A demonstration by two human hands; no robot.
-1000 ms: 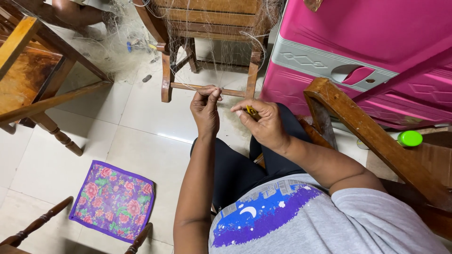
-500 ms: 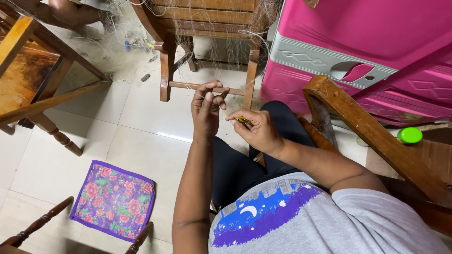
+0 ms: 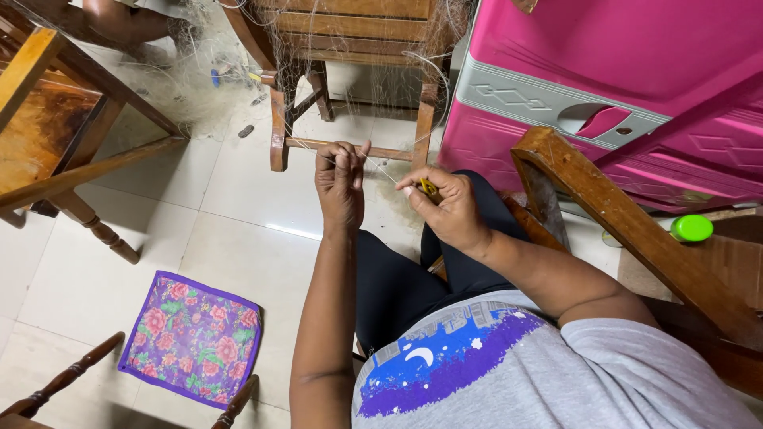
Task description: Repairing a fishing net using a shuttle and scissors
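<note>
Raised slightly, both hands [image 3: 340, 181] [image 3: 445, 208] pinch taut thread [image 3: 381, 169] between them (right grips yellow needle [image 3: 430, 189]).

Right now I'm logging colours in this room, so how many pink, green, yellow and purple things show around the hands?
Pink: 1, the plastic cabinet
Green: 1, the round lid
Yellow: 1, the small tool in the right hand
Purple: 1, the floral cloth
Total: 4
</note>
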